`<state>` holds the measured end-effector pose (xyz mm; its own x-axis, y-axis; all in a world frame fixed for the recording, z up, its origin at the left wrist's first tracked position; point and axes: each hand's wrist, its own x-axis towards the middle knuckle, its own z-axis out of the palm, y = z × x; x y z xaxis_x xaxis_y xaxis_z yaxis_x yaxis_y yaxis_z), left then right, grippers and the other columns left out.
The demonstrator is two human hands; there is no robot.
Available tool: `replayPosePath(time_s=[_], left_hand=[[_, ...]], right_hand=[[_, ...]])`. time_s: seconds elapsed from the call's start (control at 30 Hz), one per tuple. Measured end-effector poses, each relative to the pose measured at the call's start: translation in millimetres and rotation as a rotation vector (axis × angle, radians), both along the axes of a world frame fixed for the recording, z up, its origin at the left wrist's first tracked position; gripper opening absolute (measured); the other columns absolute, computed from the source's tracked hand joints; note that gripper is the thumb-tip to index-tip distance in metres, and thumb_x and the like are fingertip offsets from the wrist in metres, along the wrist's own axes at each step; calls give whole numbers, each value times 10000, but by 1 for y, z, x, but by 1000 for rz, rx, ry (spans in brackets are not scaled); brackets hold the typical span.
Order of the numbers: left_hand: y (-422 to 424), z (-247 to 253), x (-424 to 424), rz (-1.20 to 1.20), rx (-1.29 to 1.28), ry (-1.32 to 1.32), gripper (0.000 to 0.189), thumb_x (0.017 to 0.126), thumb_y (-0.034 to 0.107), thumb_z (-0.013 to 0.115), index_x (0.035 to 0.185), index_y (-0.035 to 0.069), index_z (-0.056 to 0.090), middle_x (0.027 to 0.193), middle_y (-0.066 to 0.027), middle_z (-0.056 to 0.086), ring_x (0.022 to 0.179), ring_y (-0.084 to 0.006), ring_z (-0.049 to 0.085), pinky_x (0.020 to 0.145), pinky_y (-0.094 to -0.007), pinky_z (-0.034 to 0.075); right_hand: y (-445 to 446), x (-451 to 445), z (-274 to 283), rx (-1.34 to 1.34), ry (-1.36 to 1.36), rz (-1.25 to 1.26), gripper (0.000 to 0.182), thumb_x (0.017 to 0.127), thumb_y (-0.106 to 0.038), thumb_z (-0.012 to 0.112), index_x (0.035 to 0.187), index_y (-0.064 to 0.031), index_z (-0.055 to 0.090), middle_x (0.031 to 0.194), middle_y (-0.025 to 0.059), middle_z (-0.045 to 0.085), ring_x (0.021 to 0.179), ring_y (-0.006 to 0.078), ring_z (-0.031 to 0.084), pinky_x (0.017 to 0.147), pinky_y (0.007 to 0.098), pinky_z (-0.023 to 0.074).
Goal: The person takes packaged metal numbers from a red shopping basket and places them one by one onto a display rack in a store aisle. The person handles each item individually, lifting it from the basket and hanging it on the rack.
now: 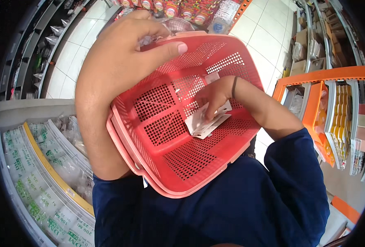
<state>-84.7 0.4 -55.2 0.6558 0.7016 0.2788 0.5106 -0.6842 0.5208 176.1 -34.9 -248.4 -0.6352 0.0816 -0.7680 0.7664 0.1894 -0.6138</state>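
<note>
A red plastic shopping basket [176, 151] with perforated walls and a pink rim is tilted in front of my body. My left hand [123, 52] reaches over its far rim, thumb on the inner side and the other fingertips hidden. Clear plastic shows between that thumb and the fingers; I cannot tell whether it is held. The basket's pink handle [123, 154] lies beside my left forearm. Deep in the basket, my right hand [214, 98] has its fingers on flat white packets [205, 126]. A small white piece [212, 77] rests behind the wrist.
Bags of clear plastic containers [40, 185] fill a shelf at left, behind a yellow edge strip [57, 169]. Red packaged goods [173, 10] stand ahead. Orange-framed shelving [324, 75] is close at right. White floor tiles [259, 37] run between the racks.
</note>
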Motion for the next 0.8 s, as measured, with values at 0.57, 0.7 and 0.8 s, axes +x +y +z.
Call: replayPosePath(time_s=[0.57, 0.7, 0.8], left_hand=[[2, -7, -2, 56, 42, 38, 337, 960, 274, 876, 1086, -34, 820, 1001, -126, 702, 998, -254, 688, 917, -366, 511], [-1, 0, 3, 43, 23, 34, 334, 953, 276, 878, 1083, -27, 823, 987, -123, 694, 987, -256, 685, 906, -378, 508], [2, -6, 0, 51, 57, 22, 335, 950, 279, 880, 1077, -26, 823, 982, -120, 694, 981, -257, 684, 898, -376, 504]], right_hand=[[12, -2, -3, 21, 537, -527, 265, 1119, -207, 668, 1209, 21, 768, 1031, 58, 783, 966, 112, 695, 877, 337, 580], [8, -7, -21, 296, 538, -649, 249, 1178, -261, 616, 1183, -29, 707, 1005, -1, 701, 948, 86, 623, 853, 331, 551], [8, -10, -33, 294, 552, -674, 293, 1151, -310, 629, 1187, -38, 731, 1013, 82, 749, 957, 178, 683, 906, 393, 566]])
